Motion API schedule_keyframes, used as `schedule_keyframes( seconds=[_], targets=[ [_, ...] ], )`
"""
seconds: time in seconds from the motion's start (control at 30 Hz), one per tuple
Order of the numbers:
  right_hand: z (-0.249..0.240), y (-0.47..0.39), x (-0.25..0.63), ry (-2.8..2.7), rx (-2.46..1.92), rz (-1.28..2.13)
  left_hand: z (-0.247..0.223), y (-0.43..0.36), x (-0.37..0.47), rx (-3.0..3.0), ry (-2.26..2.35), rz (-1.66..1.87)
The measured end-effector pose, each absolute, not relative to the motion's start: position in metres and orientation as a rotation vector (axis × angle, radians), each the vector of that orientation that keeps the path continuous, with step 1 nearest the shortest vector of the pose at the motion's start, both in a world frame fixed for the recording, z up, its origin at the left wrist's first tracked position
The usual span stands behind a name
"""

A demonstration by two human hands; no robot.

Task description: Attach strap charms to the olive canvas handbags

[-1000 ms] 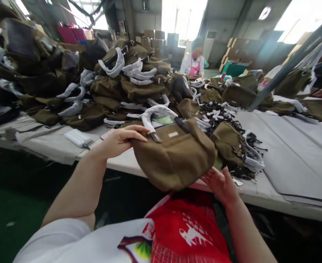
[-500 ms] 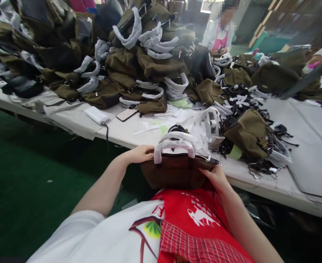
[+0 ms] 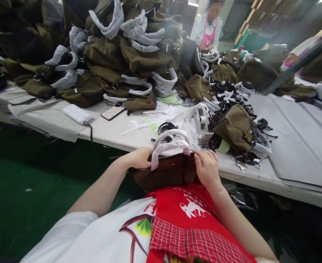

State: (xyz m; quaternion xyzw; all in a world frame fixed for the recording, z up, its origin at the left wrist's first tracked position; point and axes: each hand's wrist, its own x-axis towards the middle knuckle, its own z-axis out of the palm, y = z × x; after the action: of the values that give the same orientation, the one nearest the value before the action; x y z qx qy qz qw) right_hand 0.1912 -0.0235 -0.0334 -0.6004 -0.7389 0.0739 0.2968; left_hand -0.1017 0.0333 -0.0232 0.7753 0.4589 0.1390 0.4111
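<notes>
Right hand (image 3: 207, 170), shifted from the brown bag's (image 3: 165, 173) side to its top corner, fingers bent in a grip; left hand (image 3: 140, 159), as before, closed on the opposite end. Bag: upright against the red apron (image 3: 196, 206), wrapped handles (image 3: 167, 147) raised. Beyond, on the white table (image 3: 106, 130): black coil (image 3: 167, 127), phone (image 3: 113, 111), heaped olive bags (image 3: 103, 54).

right hand (image 3: 207, 168) higher on bag (image 3: 173, 171)

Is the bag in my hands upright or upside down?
Upright: the left hand and right hand hold the bag between them, its wrapped handles arching above its top edge.
</notes>
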Motion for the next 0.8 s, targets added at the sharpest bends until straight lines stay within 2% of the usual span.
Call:
schedule_keyframes(
  seconds=[0.07, 0.13, 0.27, 0.3, 0.33, 0.43, 0.5, 0.6, 0.8],
  targets=[
    [-0.028, -0.026, 0.187, -1.965, -1.555, 0.239, -0.026, 0.032, -0.093, 1.969, 1.119, 0.286],
    [-0.024, -0.028, 0.187, -1.935, -1.491, 0.458, -0.031, 0.031, -0.088, 1.973, 1.146, 0.28],
    [-0.013, -0.026, 0.192, -2.091, -1.227, 1.418, -0.041, 0.031, -0.089, 1.899, 1.286, 0.3],
    [-0.01, -0.024, 0.191, -2.149, -1.184, 1.556, -0.042, 0.03, -0.09, 1.88, 1.274, 0.289],
    [-0.007, -0.021, 0.19, -2.203, -1.19, 1.561, -0.043, 0.029, -0.091, 1.868, 1.242, 0.282],
    [-0.001, -0.012, 0.176, -2.286, -1.313, 1.025, -0.04, 0.024, -0.088, 1.837, 1.164, 0.312],
    [0.0, -0.01, 0.162, -2.382, -1.247, 0.816, -0.037, 0.02, -0.084, 1.815, 1.143, 0.345],
    [-0.002, -0.017, 0.139, -2.57, -1.032, 0.923, -0.037, 0.019, -0.082, 1.786, 1.157, 0.393],
    [-0.013, -0.04, 0.11, -2.749, -0.543, 1.272, -0.061, 0.024, -0.096, 1.509, 1.468, 0.498]
  ],
)
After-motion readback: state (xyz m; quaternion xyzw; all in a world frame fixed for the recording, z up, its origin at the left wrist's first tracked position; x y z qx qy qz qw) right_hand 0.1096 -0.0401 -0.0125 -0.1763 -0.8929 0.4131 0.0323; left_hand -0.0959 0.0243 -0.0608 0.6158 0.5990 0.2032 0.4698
